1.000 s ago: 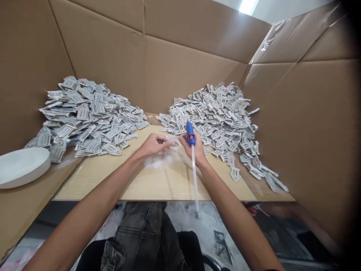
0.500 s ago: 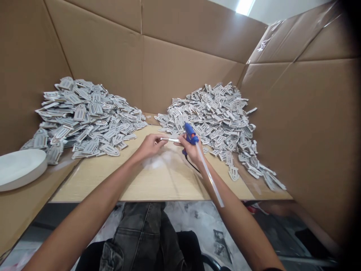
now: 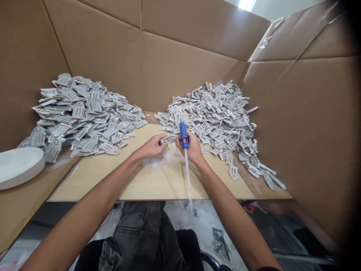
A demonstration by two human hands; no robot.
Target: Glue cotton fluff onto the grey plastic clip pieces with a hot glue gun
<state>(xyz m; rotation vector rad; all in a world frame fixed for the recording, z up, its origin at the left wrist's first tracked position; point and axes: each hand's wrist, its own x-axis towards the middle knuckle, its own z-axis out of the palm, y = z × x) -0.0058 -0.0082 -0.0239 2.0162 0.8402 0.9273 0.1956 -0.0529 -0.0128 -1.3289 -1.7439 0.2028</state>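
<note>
My left hand (image 3: 153, 146) pinches a small grey-white slotted piece (image 3: 168, 139) by its left side, above the pale wooden board (image 3: 166, 184). In my right hand (image 3: 193, 146) is a blue glue gun (image 3: 184, 134), with a long clear glue stick (image 3: 187, 177) sticking out of its rear toward me. The gun's front end points away, toward the right pile, and my right fingertips are near the piece's right side; whether they touch it is not clear. White fluffy material (image 3: 155, 160) lies on the board below my hands.
Heaps of similar grey pieces stand at left (image 3: 90, 113) and right (image 3: 214, 113). A white round dish (image 3: 21, 165) sits at the far left. Tall cardboard walls (image 3: 180, 67) enclose the back and sides. Part of another person shows at lower right.
The glue gun has swung more upright in view, its glue stick now pointing nearly straight down the picture. The small piece has turned from edge-on to show its slotted face.
</note>
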